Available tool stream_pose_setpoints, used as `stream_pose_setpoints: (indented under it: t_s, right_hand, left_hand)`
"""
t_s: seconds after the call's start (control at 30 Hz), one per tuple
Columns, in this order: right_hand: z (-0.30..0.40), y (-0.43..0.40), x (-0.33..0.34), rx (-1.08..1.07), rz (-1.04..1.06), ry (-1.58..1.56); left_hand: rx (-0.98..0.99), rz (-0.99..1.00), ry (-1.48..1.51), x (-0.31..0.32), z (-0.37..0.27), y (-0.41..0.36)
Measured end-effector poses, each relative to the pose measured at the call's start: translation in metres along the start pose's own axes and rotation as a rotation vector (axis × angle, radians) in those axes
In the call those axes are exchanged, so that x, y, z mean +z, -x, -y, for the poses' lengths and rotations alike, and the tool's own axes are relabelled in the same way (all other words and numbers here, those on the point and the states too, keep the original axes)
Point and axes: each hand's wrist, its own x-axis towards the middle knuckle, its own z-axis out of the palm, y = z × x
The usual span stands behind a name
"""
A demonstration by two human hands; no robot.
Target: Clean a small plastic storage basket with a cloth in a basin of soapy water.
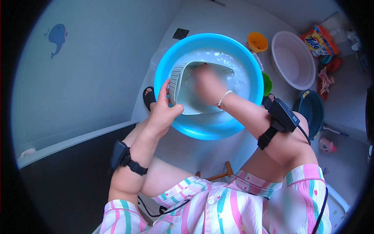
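Note:
A pale plastic basket [176,84] with slotted sides lies tilted in a large blue basin [201,133]. Cloudy water [241,83] with bubbles surrounds it. My left hand [164,102] grips the basket's left end, thumb on the near rim and fingers on the outside. Inside the basket is my right hand [209,83], blurred, with a bead bracelet at its wrist. Whether its fingers hold anything cannot be made out.
An orange cup [257,41], a green container [267,84], a pale pink basin [293,60] and a dark teal basin [311,114] stand to the right. Behind them is a Tide detergent bag [318,41]. A pink bottle [327,145] lies on the floor. A drain grate [181,33] sits beyond the blue basin.

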Motion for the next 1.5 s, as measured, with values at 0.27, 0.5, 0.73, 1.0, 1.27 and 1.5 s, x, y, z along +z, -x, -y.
stream_pose_setpoints:
  t_s: [0.27, 0.5, 0.73, 1.0, 1.27, 1.5]
  right_hand:
    - [-0.019, 0.012, 0.010, 0.333, 0.487, 0.053]
    - [0.014, 0.018, 0.016, 0.330, 0.474, -0.804]
    - [0.038, 0.038, -0.009, -0.063, 0.447, -0.736]
    - [0.004, 0.071, -0.003, 0.057, 0.591, -0.173]
    - [0.040, 0.071, -0.011, 0.041, 0.257, -0.606]
    - [0.013, 0.071, -0.008, 0.069, 0.249, -0.153]
  left_hand:
    - [0.212, -0.035, -0.096, 0.003, 0.001, 0.003]
    - [0.208, -0.016, -0.051, 0.003, 0.008, -0.002]
    - [0.297, -0.080, 0.037, 0.004, 0.017, -0.008]
    - [0.369, -0.196, -0.013, -0.007, 0.019, -0.015]
    - [0.414, -0.215, -0.108, 0.005, 0.021, -0.014]
    - [0.374, -0.235, -0.050, -0.003, 0.022, -0.019]
